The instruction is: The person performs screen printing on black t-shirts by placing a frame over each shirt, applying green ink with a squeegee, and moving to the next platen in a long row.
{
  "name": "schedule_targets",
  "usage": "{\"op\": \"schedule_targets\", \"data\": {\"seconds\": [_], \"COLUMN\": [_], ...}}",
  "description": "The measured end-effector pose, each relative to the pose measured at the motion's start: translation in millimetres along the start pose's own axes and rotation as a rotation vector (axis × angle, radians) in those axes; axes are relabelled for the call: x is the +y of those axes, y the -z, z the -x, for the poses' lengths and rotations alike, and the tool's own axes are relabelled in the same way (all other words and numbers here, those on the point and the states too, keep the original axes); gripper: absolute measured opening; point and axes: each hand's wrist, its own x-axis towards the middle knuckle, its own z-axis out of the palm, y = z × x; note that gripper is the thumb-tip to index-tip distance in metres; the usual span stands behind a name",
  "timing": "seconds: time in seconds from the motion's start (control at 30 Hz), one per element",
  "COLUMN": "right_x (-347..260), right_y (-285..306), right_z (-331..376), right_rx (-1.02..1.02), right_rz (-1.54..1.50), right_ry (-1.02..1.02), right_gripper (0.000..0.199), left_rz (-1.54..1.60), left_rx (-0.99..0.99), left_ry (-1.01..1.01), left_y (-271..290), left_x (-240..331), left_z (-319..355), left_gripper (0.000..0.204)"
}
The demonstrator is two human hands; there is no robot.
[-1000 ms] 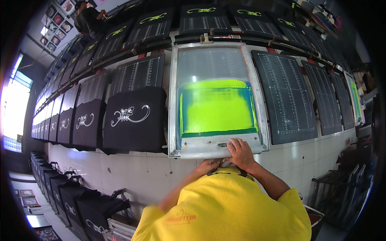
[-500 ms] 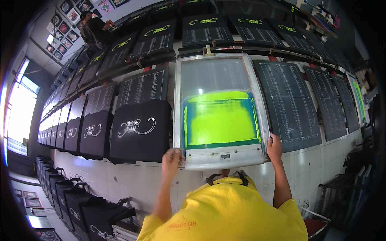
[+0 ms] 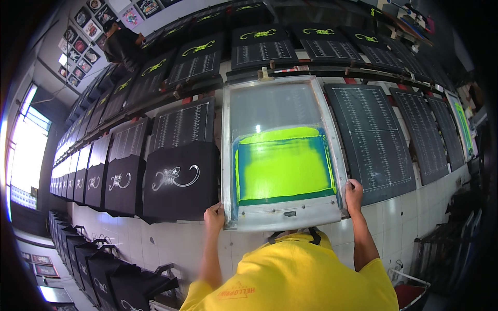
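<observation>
A screen printing frame (image 3: 311,211) with a pale metal rim lies in front of me over a dark platen. Bright yellow-green ink (image 3: 282,171) covers the lower half of its mesh, with a blue-green margin around it. My left hand (image 3: 214,216) is closed on the frame's left edge near the close corner. On the opposite side my right hand (image 3: 354,195) grips the right edge, thumb on top. Left of the frame is a black cloth piece (image 3: 181,179) with a white swirling print, draped over a platen (image 3: 184,124).
Bare dark platens (image 3: 371,137) with white grid marks stand to the right. A far row holds black cloth pieces (image 3: 258,34) with yellow-green prints. Another person (image 3: 122,45) stands at the far left. Black printed cloths (image 3: 106,267) hang on a rack at lower left.
My left hand has shifted from the frame's near-left corner onto its left edge, and its fingers now look closed. The frame sits slightly lower in view, as do the platens around it.
</observation>
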Motion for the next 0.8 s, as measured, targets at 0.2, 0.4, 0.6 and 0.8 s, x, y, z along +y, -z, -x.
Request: {"op": "schedule_targets", "data": {"seconds": [0.2, 0.4, 0.6, 0.8], "right_x": [-14, -5, -13, -7], "right_y": [4, 5, 1, -1], "right_z": [0, -2, 0, -1], "right_rx": [-0.001, -0.002, -0.003, 0.023], "right_rz": [-0.029, -0.063, -0.033, -0.002], "right_ry": [-0.044, -0.023, -0.028, -0.012], "right_gripper": [0.024, 0.023, 0.023, 0.024], "left_rz": [0.010, 0.084, 0.067, 0.087], "left_rx": [0.013, -0.024, -0.026, 0.030], "left_ry": [0.004, 0.054, 0.067, 0.041], "left_y": [7, 10, 3, -6], "left_x": [6, 11, 0, -10], "left_z": [1, -1, -4, -5], "left_gripper": [0.024, 0.025, 0.025, 0.025]}}
